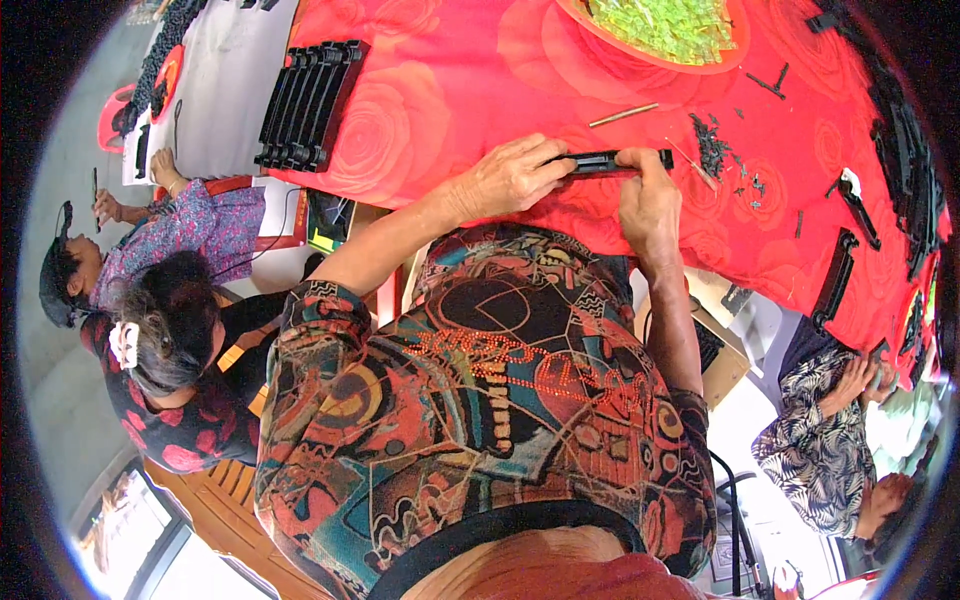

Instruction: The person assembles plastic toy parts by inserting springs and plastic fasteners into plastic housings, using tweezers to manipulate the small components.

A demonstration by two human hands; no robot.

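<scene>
A long, narrow black plastic part [598,162] lies crosswise between my hands, just above the near edge of the red table cover. My left hand [512,180] pinches its left end with thumb and fingers. Closed around the right end is my right hand [650,205], its thumb pressing on the top. A slot or recess runs along the part's middle; finer detail is too small to tell. Beyond the hands rests a thin brownish stick [623,115]. Small black scraps [710,148] are heaped to the right of the part, with a thin pointed tool [692,165] beside them.
Several similar black parts [312,105] lie in a row at the left. A red bowl [745,40] of yellow-green pieces stands at the far side. More black parts [838,275] lie along the right. Other people sit at left, near a white table [225,85], and at right.
</scene>
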